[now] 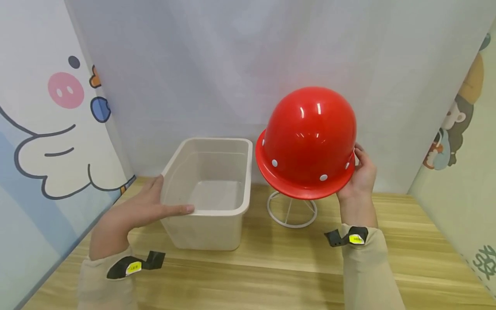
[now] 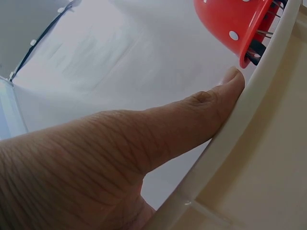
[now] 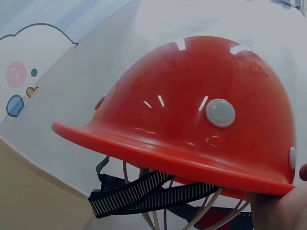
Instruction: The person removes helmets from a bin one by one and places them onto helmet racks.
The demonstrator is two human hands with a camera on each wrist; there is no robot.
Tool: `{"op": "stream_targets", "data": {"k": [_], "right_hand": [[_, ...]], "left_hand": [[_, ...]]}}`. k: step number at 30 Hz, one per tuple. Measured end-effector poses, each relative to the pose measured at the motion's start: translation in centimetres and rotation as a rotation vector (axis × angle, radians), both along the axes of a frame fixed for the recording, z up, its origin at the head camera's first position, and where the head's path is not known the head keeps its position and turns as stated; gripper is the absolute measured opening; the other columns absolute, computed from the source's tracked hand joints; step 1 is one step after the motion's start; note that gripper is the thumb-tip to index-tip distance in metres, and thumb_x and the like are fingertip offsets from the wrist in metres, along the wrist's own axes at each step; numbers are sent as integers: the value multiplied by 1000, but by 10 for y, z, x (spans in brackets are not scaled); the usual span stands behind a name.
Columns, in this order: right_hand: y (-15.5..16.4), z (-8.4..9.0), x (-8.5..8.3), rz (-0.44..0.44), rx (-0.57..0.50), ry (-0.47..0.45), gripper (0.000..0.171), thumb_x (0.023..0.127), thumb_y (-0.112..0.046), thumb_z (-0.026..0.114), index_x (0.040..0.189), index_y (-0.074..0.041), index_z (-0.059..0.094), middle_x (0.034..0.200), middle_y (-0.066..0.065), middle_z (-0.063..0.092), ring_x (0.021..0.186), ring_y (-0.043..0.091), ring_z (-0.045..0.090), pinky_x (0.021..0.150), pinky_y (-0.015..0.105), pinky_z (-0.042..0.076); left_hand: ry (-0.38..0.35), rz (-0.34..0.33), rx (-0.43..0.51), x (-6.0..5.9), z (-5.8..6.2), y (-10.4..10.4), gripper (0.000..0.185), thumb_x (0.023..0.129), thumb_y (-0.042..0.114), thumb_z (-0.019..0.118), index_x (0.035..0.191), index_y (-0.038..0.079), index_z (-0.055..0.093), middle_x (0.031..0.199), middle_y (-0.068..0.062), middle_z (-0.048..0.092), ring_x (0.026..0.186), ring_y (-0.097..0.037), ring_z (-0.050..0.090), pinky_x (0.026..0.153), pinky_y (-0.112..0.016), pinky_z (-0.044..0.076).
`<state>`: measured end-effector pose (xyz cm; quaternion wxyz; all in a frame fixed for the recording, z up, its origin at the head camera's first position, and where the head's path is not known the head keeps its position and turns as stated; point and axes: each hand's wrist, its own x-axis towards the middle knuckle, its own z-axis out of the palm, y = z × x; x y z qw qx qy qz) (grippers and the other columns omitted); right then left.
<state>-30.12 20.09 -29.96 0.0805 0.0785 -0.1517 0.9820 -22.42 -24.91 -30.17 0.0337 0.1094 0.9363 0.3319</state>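
Note:
A red hard hat [image 1: 310, 142] sits over a white wire stand [image 1: 286, 224], whose round base shows below it and whose upper part is hidden. My right hand [image 1: 360, 176] holds the hat by its brim on the right side. Black webbing straps [image 3: 129, 196] and thin wires show beneath the brim in the right wrist view. My left hand [image 1: 143, 206] rests at the near left corner of a cream plastic bin [image 1: 205, 231]. Its thumb lies straight along the near rim, while the other fingers are at the left side, partly hidden. Nothing shows inside the bin.
The wooden tabletop [image 1: 263, 284] carries the bin and the stand side by side. Behind them hangs a pale grey curtain [image 1: 193, 77]. Cartoon-printed walls [image 1: 50, 142] close in the table on the left and right.

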Motion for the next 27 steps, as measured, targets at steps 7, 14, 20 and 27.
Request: {"op": "stream_targets", "data": {"k": [7, 14, 20, 27], "right_hand": [[0, 0, 6, -52, 79, -56, 28, 104, -18, 50, 131, -23, 44, 146, -2, 38, 128, 18, 44, 97, 38, 47], [-2, -5, 10, -42, 134, -41, 25, 104, -19, 49, 128, -21, 44, 140, 0, 45, 127, 18, 45, 98, 37, 48], [-6, -10, 13, -34, 144, -48, 22, 104, -19, 51, 125, -22, 46, 127, 0, 56, 122, 18, 49, 96, 37, 49], [-11, -17, 18, -95, 148, -78, 44, 102, -21, 56, 136, -33, 31, 140, -5, 45, 133, 15, 41, 103, 35, 45]], "left_hand": [[-10, 9, -27, 0, 0, 1, 121, 81, 59, 77, 158, 0, 5, 155, -32, 18, 135, -46, 30, 104, -70, 33], [-25, 7, -14, 0, 1, 1, 121, 81, 59, 77, 158, 1, 4, 156, -32, 15, 137, -46, 26, 105, -70, 32], [-13, 0, 8, 1, 0, 1, 115, 81, 57, 78, 157, 2, 11, 152, -31, 22, 132, -44, 31, 103, -68, 34], [-5, -11, 24, 0, -1, 2, 111, 81, 54, 79, 155, 3, 14, 145, -29, 30, 125, -42, 39, 99, -66, 39]]}}
